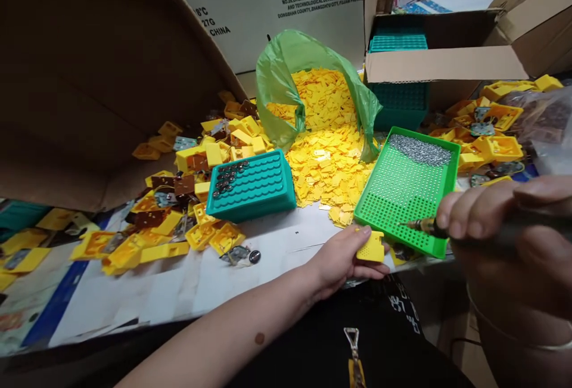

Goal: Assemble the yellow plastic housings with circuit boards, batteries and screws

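Observation:
Between thumb and fingers, my left hand (333, 260) grips a small yellow plastic case (372, 248) at the table's front edge. A dark power screwdriver (429, 226) is wrapped in my right hand (504, 221), blurred and close to the camera. Its bit points left, over the near end of a green perforated tray (364, 212). Small silver screws (420, 149) lie heaped at the tray's far end. I cannot make out whether a screw sits on the bit.
Teal trays (250, 188), stacked, carry dark round parts in the top one. A green bag (277, 66) spills flat yellow pieces (328, 167). Yellow housings with wires and boards (165, 221) pile at left, more at right (496, 132). Cardboard boxes (447, 63) stand behind.

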